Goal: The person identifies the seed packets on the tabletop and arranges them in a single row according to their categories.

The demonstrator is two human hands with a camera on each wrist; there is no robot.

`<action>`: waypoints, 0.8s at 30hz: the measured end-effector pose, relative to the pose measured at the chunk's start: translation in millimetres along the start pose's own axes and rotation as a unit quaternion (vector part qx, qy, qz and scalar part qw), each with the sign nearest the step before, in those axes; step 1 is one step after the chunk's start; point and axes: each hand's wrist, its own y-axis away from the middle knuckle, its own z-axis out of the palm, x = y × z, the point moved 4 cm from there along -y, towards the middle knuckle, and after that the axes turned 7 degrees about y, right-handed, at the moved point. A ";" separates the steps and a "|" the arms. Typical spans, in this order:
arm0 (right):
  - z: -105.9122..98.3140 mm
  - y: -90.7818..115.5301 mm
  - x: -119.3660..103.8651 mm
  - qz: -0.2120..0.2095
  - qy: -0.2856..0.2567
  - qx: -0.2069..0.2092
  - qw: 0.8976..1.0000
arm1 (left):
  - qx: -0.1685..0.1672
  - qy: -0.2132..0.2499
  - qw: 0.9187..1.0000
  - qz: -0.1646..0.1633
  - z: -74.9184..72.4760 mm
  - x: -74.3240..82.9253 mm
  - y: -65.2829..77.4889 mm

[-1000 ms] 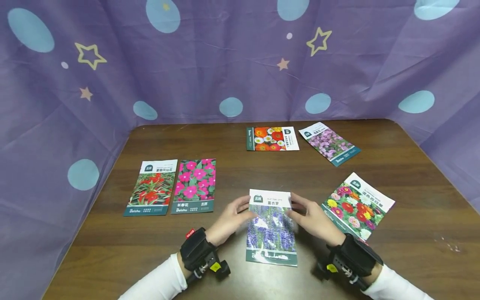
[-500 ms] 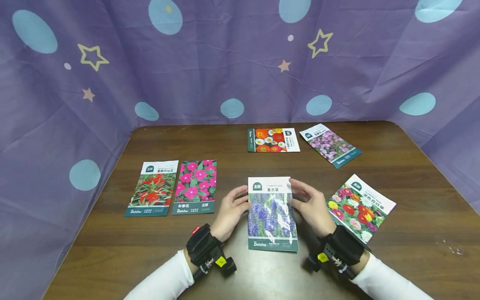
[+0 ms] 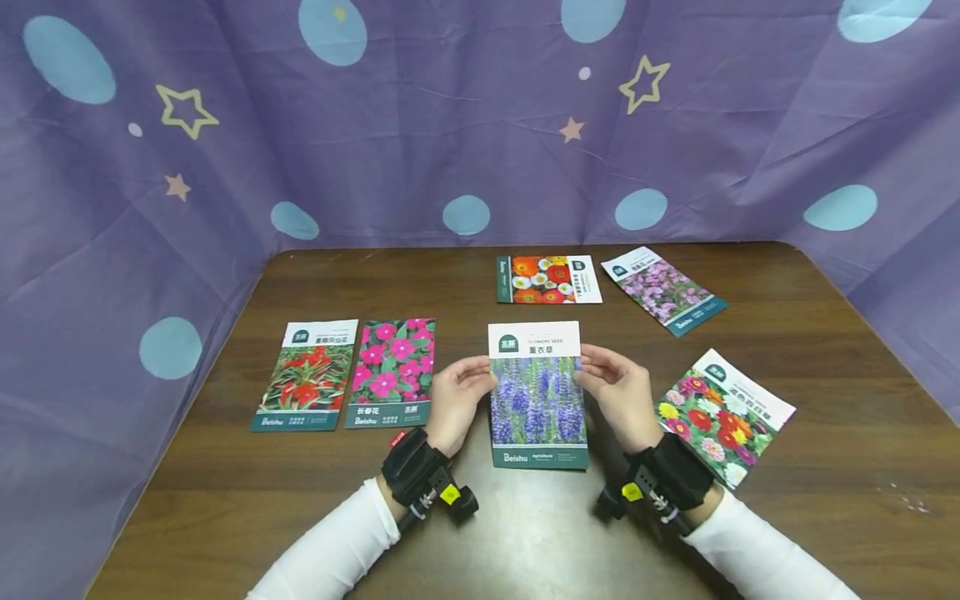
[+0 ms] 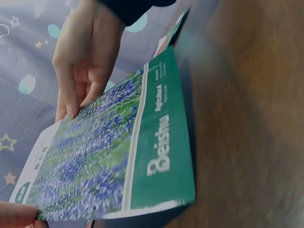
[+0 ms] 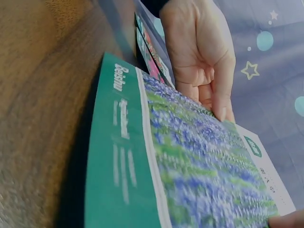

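Observation:
Between both hands is a lavender seed packet (image 3: 538, 400) with purple flowers, a white top and a green lower band. My left hand (image 3: 459, 398) pinches its left edge, thumb on the front and fingers behind. On the opposite edge my right hand (image 3: 621, 395) pinches it the same way. Both wrist views show the packet tilted, its green end close over the wooden table. In the left wrist view the far hand (image 4: 85, 61) grips the packet's far edge; in the right wrist view a hand (image 5: 202, 57) does likewise.
On the table (image 3: 480, 550) lie a red-flower packet (image 3: 303, 377) and a pink-flower packet (image 3: 392, 375) at left. An orange-and-white packet (image 3: 549, 280) and a pale-pink packet (image 3: 664, 292) lie at the back, a mixed-flower packet (image 3: 726, 417) at right. A purple curtain (image 3: 480, 125) hangs behind.
Both hands have raised the lavender packet and moved it away from the table's near side; it now faces the head camera more squarely. The other packets stay where they were.

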 end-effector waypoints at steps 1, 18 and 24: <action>1.0 -0.2 0.4 -0.001 0.000 -0.003 1.000 | 0.006 0.000 1.000 0.003 -1.2 0.5 -1.1; 43.4 -36.7 -5.1 0.021 -0.039 -0.052 0.998 | 0.077 -0.095 0.992 0.031 -32.3 17.9 -35.1; 69.3 -54.0 2.6 0.057 -0.030 -0.061 0.996 | 0.080 -0.163 0.983 0.012 -46.7 20.3 -50.0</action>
